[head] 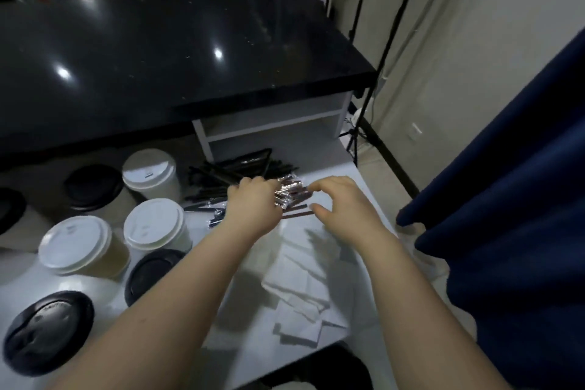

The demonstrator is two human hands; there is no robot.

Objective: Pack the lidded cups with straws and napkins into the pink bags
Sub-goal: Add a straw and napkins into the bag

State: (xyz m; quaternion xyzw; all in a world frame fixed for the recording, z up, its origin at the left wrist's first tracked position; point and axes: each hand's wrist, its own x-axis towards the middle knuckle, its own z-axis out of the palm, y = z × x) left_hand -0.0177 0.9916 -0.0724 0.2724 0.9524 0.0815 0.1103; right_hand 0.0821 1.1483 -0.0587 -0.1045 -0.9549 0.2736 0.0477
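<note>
A glossy black counter [177, 51] fills the space beyond both hands, and under them lies a smooth white table [253, 339]. No pink bag is in view.

Off to the outer side of the left hand [253, 203] stand the lidded cups [155, 225], round paper tubs under domed plastic lids, some white, some black. Just nearer the body than the right hand [342, 203] lies a loose spread of soft, square, white folded napkins [304, 288].

The left hand's fingers curl round a bundle of wrapped straws [291, 195], thin sticks in crinkly, shiny film. Their long axis runs from the left hand straight towards the right, so the free ends point at the right hand's fingertips [311, 189]. That hand holds nothing, its thumb and forefinger parted at those ends, so it looks best placed to pull one straw out lengthwise.
</note>
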